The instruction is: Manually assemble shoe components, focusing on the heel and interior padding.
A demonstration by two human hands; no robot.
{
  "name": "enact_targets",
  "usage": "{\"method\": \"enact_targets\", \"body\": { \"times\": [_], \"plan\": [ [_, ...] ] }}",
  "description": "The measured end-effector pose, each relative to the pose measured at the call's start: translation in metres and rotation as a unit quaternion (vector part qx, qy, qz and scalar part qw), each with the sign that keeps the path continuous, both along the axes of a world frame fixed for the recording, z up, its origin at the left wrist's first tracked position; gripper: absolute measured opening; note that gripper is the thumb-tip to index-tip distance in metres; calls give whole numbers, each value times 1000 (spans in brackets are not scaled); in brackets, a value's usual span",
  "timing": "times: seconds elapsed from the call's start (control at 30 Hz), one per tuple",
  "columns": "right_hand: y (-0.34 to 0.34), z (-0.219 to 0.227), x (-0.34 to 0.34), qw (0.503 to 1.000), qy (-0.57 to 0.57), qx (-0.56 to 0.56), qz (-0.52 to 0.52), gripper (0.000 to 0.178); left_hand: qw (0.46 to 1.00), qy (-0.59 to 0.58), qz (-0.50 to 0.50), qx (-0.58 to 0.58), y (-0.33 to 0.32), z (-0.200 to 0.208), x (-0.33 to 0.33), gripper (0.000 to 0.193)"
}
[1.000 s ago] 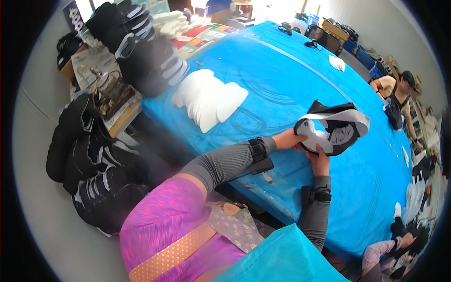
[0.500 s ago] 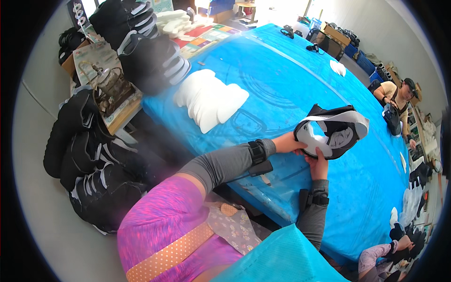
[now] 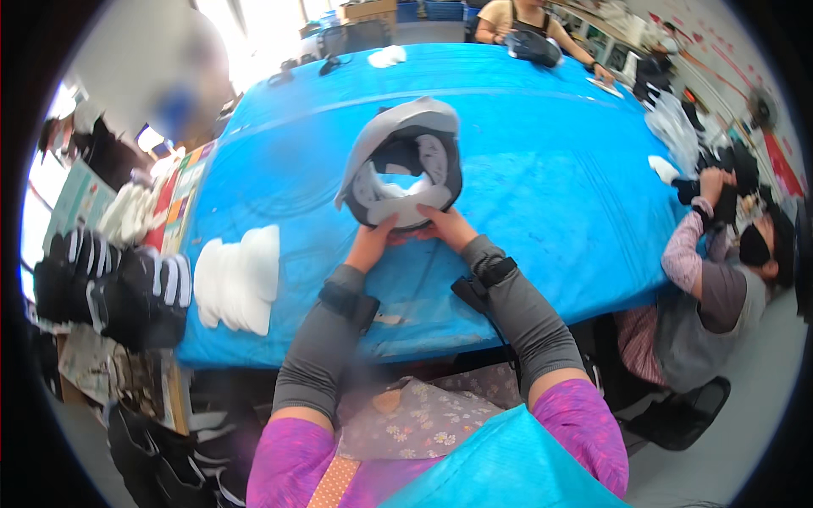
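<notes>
Over the middle of the blue-covered table, a black and grey shoe upper (image 3: 405, 212) is held up in both hands, its opening toward me. Pale lining and a white piece show inside it. My left hand (image 3: 371, 244) grips its near edge, thumb on the light grey band. Beside it my right hand (image 3: 449, 227) grips the same edge, thumb also on top; the other fingers are partly hidden underneath. To the left lies an overlapping row of white shaped pads (image 3: 239, 284), apart from my hands.
Stacked black uppers (image 3: 127, 300) stand at the table's left, with more black ones (image 3: 161, 461) below. A person in a mask (image 3: 720, 288) works at the right; another person (image 3: 529, 25) sits at the far side. Small white pieces (image 3: 387, 57) lie near the far edge of the blue cover (image 3: 542, 203).
My view has swung to the right, so the upper and both hands now appear near the middle. The upper has turned so that its opening faces me. Both hands keep hold of it.
</notes>
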State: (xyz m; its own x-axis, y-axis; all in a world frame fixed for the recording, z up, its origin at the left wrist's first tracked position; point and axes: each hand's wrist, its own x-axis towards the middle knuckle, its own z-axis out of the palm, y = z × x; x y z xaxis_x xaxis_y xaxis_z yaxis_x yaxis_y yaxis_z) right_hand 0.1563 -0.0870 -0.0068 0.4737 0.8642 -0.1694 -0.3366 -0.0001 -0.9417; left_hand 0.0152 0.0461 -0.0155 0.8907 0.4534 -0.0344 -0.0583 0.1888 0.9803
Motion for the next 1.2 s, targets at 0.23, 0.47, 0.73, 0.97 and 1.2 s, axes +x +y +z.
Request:
{"method": "enact_targets", "body": {
  "times": [0.23, 0.47, 0.73, 0.97, 1.2],
  "plan": [
    [-5, 0, -4, 999, -36, 21, -17, 32, 1000, 15, -4, 21, 0, -3, 3, 38],
    [-2, -6, 0, 999, -34, 31, -22, 31, 998, 35, 0, 43, 1, -3, 4, 37],
    [-4, -2, 3, 1000, -29, 9, 5, 42, 998, 17, 20, 62, -7, 4, 4, 34],
    [-3, -4, -1, 999, -31, 31, -20, 35, 998, 20, 29, 57, -6, 0, 4, 34],
    [-3, -3, 0, 999, 19, 32, -2, 38, 997, 18, 23, 66, -8, 5, 1, 35]
  ]
}}
